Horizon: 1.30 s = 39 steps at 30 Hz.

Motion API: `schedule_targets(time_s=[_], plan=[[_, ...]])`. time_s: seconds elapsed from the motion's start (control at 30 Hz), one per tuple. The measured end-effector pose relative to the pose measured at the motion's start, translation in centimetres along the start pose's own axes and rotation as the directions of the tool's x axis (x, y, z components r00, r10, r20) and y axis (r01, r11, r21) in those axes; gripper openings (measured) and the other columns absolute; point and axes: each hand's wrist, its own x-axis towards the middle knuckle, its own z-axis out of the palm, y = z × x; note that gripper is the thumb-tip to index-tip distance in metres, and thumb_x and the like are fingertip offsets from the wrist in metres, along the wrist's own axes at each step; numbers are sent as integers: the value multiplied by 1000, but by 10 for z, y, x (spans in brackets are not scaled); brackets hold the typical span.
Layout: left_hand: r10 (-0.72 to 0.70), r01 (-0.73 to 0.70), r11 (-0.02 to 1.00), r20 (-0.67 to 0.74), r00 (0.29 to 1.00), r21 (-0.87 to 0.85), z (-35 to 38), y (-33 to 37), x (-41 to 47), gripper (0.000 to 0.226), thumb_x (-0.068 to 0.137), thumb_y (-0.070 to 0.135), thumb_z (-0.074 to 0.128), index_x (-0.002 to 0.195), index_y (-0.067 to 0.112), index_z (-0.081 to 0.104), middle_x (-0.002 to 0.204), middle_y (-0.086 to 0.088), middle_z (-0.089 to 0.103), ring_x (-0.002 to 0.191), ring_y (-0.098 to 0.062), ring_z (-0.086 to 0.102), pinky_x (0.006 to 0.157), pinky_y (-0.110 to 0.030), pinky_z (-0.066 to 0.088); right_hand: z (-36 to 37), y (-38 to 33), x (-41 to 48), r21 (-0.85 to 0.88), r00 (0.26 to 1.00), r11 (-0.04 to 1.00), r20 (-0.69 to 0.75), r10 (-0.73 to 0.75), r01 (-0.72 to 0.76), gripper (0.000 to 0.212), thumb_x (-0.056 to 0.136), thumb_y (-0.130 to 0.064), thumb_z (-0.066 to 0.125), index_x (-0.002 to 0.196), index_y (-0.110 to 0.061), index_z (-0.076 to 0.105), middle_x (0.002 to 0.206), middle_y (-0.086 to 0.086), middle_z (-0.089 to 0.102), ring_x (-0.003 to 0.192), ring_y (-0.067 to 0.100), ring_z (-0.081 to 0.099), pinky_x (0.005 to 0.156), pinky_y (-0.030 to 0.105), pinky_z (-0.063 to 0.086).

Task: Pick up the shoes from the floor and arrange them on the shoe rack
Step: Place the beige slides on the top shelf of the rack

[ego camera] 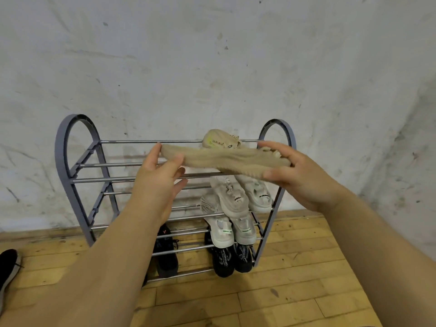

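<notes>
While the left grip and right grip clasp the beige shoe by its ends, a second shoe sits half hidden behind.

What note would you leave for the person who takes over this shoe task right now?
Left hand grips the left end of the beige knit shoe; right hand grips its right end, before the top tier of the grey metal shoe rack.
Done: the matching beige shoe lies on the top tier; pale sneakers and black sneakers sit on lower tiers.
To do: set the held shoe beside its mate; one black shoe lies on the wooden floor, far left.
</notes>
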Motion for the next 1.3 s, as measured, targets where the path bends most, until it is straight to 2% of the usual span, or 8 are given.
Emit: schedule_targets(time_s=[0.17, 0.3, 0.5, 0.63, 0.77, 0.97, 1.1, 1.3], plan=[[193, -162, 845, -8, 981, 510, 37, -34, 17, 52, 96, 26, 65, 146, 33, 51, 123, 2, 60, 96, -9, 61, 77, -15, 49, 1, 26, 30, 154, 876, 988, -479, 51, 27, 59, 82, -31, 81, 136, -37, 59, 121, -8, 67, 109, 11, 68, 93, 30, 54], [274, -429, 474, 334, 902, 769, 58, -52, 46, 61, 95, 41, 65, 151, 41, 41, 142, -4, 47, 133, -22, 46, 112, -38, 39, 6, 49, 51, 91, 761, 996, -646, 57, 3, 63, 89, -35, 75, 146, -37, 50, 123, -16, 61, 104, -5, 58, 79, 16, 44], [134, -480, 155, 463, 876, 864, 58, -84, 69, 65, 96, 59, 53, 156, 49, 28, 141, -2, 42, 132, -27, 46, 115, -46, 31, 16, 84, 87, -96, 720, 991, -694, 2, -95, 58, 94, -42, 69, 146, -36, 45, 114, -27, 57, 96, -13, 57, 80, 12, 44], [171, -467, 206, 439, 882, 860, 62, -84, 71, 58, 96, 58, 54, 151, 48, 37, 138, 0, 43, 127, -24, 49, 113, -44, 28, 19, 99, 103, -404, 766, 879, -639, -73, -253, 71, 91, -53, 61, 153, -31, 35, 140, 0, 54, 129, 22, 51, 109, 44, 45], [206, -473, 206, 434, 877, 857, 62, -87, 69, 53, 97, 54, 58, 147, 43, 45, 138, 1, 46, 123, -22, 54, 112, -43, 29, 13, 99, 103, -541, 802, 754, -597, -33, -372, 71, 90, -43, 53, 156, -29, 29, 148, 7, 46, 135, 33, 40, 108, 52, 37], [292, -493, 234, 423, 858, 838, 66, -91, 68, 44, 97, 48, 62, 139, 40, 54, 134, 7, 54, 120, -18, 56, 104, -41, 31, 2, 102, 89, -513, 817, 812, -571, -79, -279, 75, 90, -49, 69, 155, -26, 37, 148, 1, 44, 133, 21, 48, 108, 35, 43], [334, -496, 213, 414, 847, 842, 77, -96, 63, 40, 98, 46, 61, 137, 41, 54, 129, 12, 61, 119, -16, 57, 97, -40, 29, -1, 106, 82, -548, 799, 786, -589, -121, -285, 67, 88, -51, 72, 147, -34, 46, 140, 0, 49, 130, 24, 49, 111, 43, 44], [318, -437, 156, 374, 871, 886, 97, -107, 63, 51, 101, 47, 53, 150, 42, 41, 139, 8, 57, 125, -19, 55, 102, -42, 27, -4, 112, 75, -544, 830, 813, -538, -148, -207, 65, 92, -35, 69, 152, -31, 44, 141, -3, 55, 129, 15, 53, 109, 35, 46]])
